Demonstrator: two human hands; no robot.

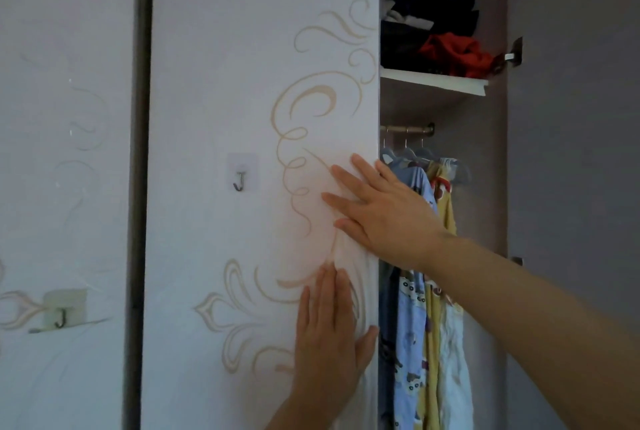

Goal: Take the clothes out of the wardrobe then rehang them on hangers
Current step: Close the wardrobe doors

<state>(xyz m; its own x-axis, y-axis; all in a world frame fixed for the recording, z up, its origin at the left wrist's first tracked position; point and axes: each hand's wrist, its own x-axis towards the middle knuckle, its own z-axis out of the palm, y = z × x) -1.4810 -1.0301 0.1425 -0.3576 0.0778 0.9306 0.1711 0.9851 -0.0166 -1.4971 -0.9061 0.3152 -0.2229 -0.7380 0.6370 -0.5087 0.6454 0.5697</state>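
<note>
Clothes (412, 343) hang limp, blue, yellow and white printed fabric, on grey hangers (426, 154) off the metal rod (405, 129) | left hand (329, 336) flat, fingers straight, on smooth white swirl-patterned door (214, 83), thumb at its edge | right hand (384, 211) spread flat above | crumpled dark and red pile (433, 13) on shelf (433, 81) | J-shaped hook (239, 181) on door

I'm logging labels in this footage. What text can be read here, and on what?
None readable.
The wardrobe door bears only beige swirls, no letters.
The blue garment on the rail shows cartoon prints; any lettering there is too blurred to tell.
</note>
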